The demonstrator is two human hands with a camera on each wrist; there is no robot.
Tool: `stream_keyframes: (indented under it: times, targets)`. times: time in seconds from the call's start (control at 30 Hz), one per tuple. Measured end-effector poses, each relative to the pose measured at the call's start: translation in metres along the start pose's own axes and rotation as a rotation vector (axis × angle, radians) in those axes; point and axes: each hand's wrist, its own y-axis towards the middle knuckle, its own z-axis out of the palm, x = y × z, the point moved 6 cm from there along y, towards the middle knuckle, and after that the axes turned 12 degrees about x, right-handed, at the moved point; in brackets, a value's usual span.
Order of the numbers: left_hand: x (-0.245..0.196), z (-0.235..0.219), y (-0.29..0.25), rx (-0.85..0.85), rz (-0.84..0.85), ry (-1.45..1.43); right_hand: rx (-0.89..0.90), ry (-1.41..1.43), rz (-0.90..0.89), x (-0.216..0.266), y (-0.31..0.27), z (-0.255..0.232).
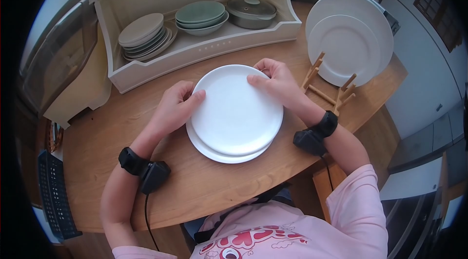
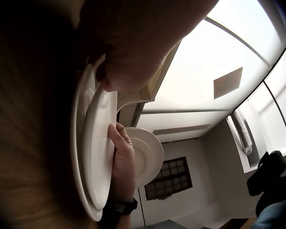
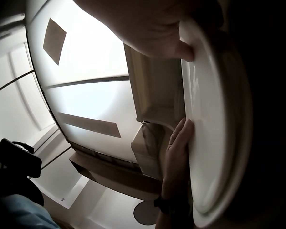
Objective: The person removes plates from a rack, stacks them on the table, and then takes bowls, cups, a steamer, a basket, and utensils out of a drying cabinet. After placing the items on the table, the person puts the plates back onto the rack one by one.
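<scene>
Shirt (image 1: 314, 225), pink, nearest. Top plate (image 1: 237, 112): L hand (image 1: 176, 108), R hand (image 1: 276, 86) pinch far rim; prob. stiff, slick, breakable; grip opp. sides.

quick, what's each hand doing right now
Left hand: holding the top plate by its rim.
Right hand: holding the same plate, also by its rim.

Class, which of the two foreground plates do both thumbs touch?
The upper plate: left hand and right hand both rest thumbs on it; the lower plate, beneath, has neither.
</scene>
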Motion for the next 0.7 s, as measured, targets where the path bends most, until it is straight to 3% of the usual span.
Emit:
stream_keyframes:
  times: [0.07, 0.6, 0.7]
  targets:
    - [-0.002, -0.001, -0.001, -0.001, -0.001, 0.001, -0.010, -0.196, -0.021, -0.001, 0.002, -0.002]
    - [-0.009, -0.008, -0.004, 0.062, -0.028, 0.191, -0.038, -0.534, -0.022, 0.015, -0.005, -0.005]
    - [-0.010, -0.010, -0.005, 0.063, -0.013, 0.251, -0.294, -0.732, -0.257, 0.055, -0.011, -0.046]
